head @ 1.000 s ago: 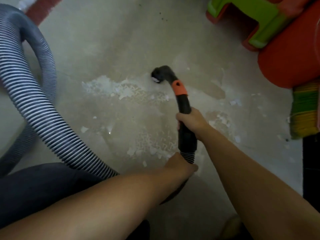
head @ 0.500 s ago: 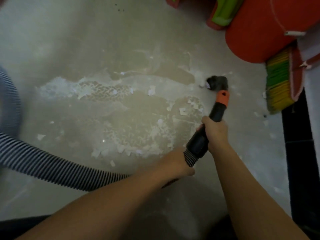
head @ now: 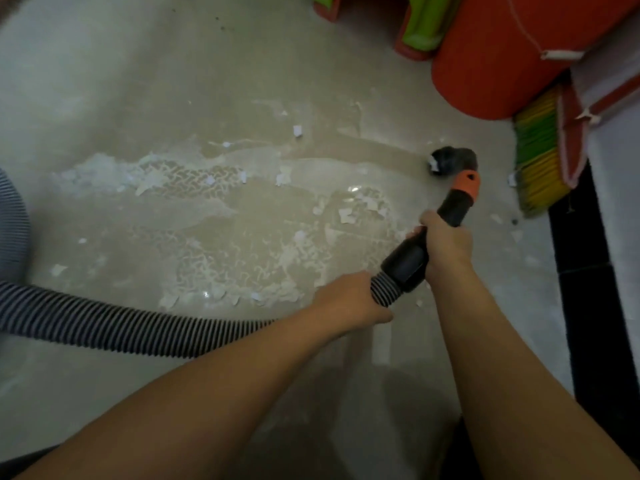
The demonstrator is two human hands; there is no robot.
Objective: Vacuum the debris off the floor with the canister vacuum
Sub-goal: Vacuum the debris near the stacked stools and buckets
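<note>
Dusty concrete floor (head: pixel 145 81), strewn with white flaky debris (head: pixel 242 265); the black plastic wand (head: pixel 429 237) slants up-right, its nozzle (head: pixel 452 159) down near a broom (head: pixel 536 161). Right hand (head: pixel 446 242) wraps the wand, left hand (head: pixel 349 299) grips the ribbed hose (head: pixel 121 327).

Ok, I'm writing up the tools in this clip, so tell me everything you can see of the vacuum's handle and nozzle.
The vacuum wand is a black, plastic-looking tube with an orange collar near its tip, ending in a bent dark nozzle at the floor beside a yellow-green broom. It slants up and right. The right hand grips its middle; the left hand grips the ribbed grey hose just behind its cuff. Pale debris lies nearby.
</note>
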